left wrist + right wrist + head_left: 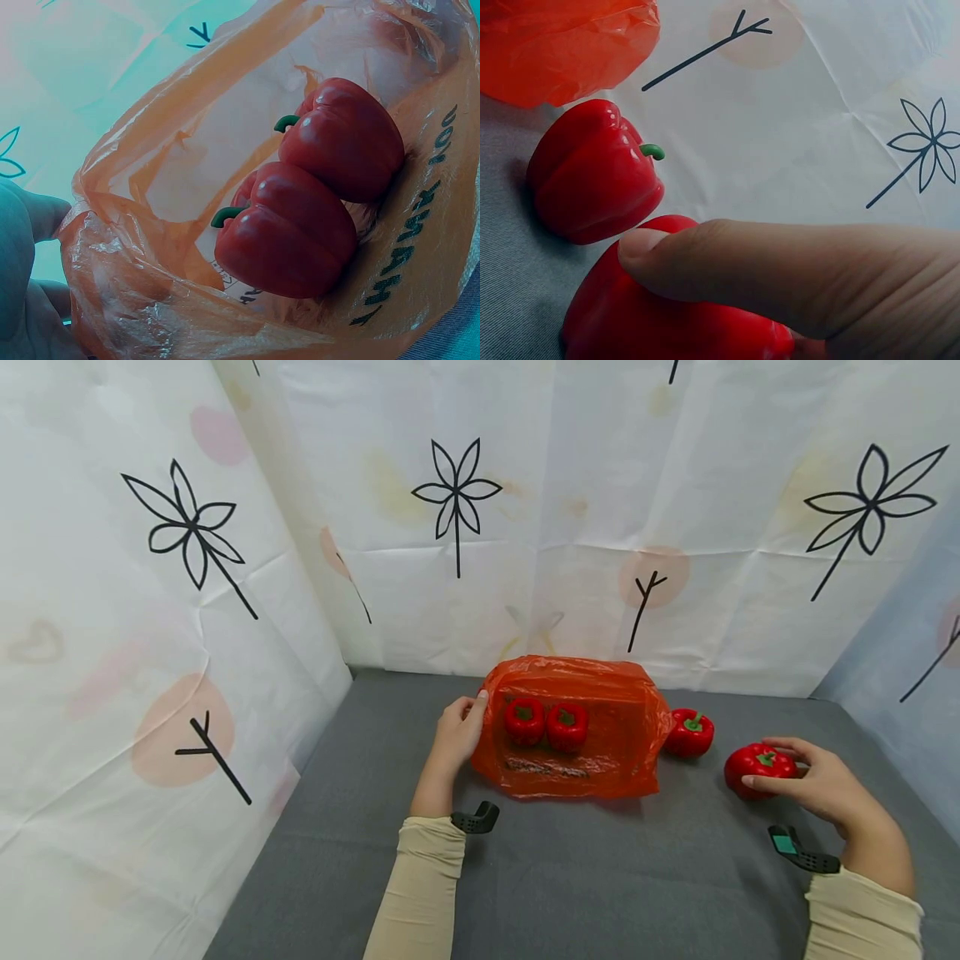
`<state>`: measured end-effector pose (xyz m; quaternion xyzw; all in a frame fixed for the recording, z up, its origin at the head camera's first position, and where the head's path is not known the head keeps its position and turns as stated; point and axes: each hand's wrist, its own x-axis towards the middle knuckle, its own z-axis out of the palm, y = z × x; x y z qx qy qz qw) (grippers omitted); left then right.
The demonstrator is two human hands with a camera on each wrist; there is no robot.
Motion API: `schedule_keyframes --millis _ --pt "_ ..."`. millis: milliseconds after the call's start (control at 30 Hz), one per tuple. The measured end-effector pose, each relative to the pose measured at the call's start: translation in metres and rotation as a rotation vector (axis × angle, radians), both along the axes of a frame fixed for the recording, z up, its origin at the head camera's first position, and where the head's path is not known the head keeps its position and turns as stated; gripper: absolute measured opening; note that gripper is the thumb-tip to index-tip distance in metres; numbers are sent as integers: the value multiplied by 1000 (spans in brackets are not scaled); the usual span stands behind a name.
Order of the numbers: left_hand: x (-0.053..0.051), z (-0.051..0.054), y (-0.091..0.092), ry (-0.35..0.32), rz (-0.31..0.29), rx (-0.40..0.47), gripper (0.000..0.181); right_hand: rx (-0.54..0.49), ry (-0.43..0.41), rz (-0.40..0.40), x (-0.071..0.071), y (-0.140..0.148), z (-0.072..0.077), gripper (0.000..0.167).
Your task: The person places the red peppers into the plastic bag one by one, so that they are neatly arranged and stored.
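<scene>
An orange-red plastic bag point(615, 768) lies with its mouth spread on the table, and two red bell peppers point(289, 232) with green stems sit side by side inside it. My left hand point(459, 731) pinches the bag's left edge between thumb and fingers. Over on the right, my right hand point(813, 777) grips another red bell pepper point(753, 768), thumb on the near side and fingers on the far side. Between that pepper and the bag stands one more red bell pepper point(592, 172), just outside the bag's right edge. In the left wrist view, dark printed letters show on the bag.
A grey cloth point(555, 868) covers the table. White curtains point(555, 518) with black flower and twig drawings rise behind it and along both sides. Each wrist wears a dark strap-like device point(476, 818).
</scene>
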<state>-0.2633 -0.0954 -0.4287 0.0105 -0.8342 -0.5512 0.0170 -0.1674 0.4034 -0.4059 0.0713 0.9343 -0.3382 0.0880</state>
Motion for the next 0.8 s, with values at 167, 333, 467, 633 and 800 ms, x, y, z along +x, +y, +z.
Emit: schedule_keyframes --millis 167,333,467,633,800 --pt "0 -1 -1 0 -3 4 53 2 14 3 0 -3 3 95" --pt "0 -1 -1 11 -5 -1 54 -10 51 5 2 -7 8 92" --pt "0 0 -1 10 -4 3 53 -20 89 0 3 -11 12 91" --pt "0 1 -1 5 -6 2 53 -28 149 -16 5 -18 17 89" --pt "-1 0 -2 4 -8 9 53 -44 194 -20 7 -24 23 88"
